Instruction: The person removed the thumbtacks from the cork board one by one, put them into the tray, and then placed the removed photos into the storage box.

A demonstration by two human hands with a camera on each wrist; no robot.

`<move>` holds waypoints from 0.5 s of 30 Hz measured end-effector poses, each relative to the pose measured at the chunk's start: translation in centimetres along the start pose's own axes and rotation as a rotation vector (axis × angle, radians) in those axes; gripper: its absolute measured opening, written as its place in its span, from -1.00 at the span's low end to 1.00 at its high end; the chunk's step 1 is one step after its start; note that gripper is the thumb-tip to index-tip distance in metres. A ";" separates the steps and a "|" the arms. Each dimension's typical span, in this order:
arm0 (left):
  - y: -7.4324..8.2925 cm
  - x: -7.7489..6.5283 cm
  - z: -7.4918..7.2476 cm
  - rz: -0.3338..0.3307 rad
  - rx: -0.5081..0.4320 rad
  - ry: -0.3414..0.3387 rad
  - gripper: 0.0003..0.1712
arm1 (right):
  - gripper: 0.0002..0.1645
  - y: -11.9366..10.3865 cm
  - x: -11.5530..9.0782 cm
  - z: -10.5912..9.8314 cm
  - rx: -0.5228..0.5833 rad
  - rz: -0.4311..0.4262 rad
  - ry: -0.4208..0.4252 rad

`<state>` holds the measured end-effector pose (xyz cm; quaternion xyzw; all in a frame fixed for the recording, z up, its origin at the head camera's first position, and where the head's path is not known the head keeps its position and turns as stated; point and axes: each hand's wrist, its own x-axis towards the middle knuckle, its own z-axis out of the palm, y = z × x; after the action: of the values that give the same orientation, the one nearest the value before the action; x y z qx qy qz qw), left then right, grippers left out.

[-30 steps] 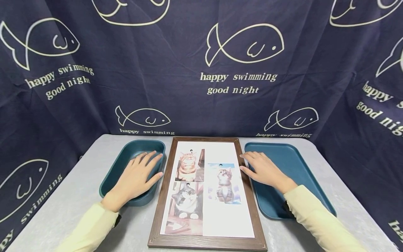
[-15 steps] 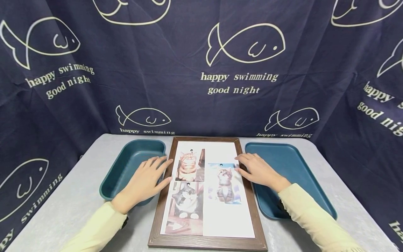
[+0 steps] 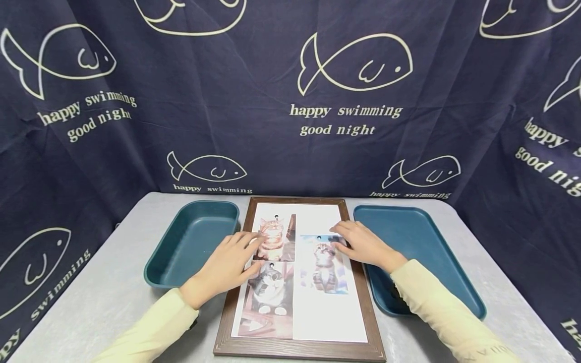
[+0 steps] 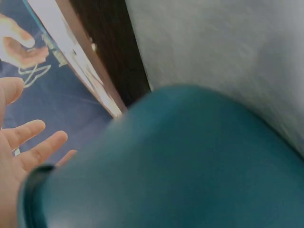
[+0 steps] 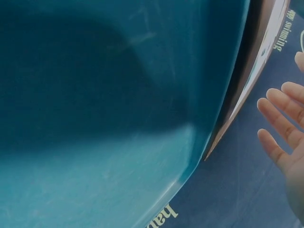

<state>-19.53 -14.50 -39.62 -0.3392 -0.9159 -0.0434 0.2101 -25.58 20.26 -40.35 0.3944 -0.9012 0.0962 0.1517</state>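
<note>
A brown-framed white board (image 3: 317, 317) lies on the table with three cat pictures on it. My left hand (image 3: 227, 264), fingers spread and holding nothing, reaches over its left edge. Its fingertips overlap the orange cat picture (image 3: 272, 234), and the thumb overlaps the top of the grey-and-white cat picture (image 3: 270, 302). From the other side comes my right hand (image 3: 365, 244), fingers loosely extended, fingertips by the top of the tabby kitten picture (image 3: 324, 267). Each picture has a small dark pin (image 3: 319, 237) at its top. The right wrist view shows the right fingers (image 5: 280, 118) apart, nothing between them.
A deep teal bin (image 3: 170, 252) stands left of the board, partly under the left forearm. On the right lies a shallow teal tray (image 3: 436, 272), crossed by the right sleeve. Dark blue fish-print cloth (image 3: 254, 136) hangs behind the grey table (image 3: 120, 282).
My left hand has moved right, from above the deep bin to over the board's left pictures. The right hand has shifted left, from the frame's edge to the kitten picture's top.
</note>
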 end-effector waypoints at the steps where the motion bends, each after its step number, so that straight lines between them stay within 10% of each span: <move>1: 0.2 0.1 0.1 0.002 -0.005 -0.005 -0.44 | -0.62 0.0 0.1 0.1 0.001 0.000 -0.003; 15: 2.4 1.7 0.7 0.064 -0.091 -0.060 -0.46 | -0.69 -0.2 1.5 0.8 0.037 -0.014 -0.048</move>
<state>-19.36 -11.50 -39.72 -0.3786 -0.9076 -0.0680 0.1681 -26.57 18.91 -40.52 0.4055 -0.8999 0.1022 0.1235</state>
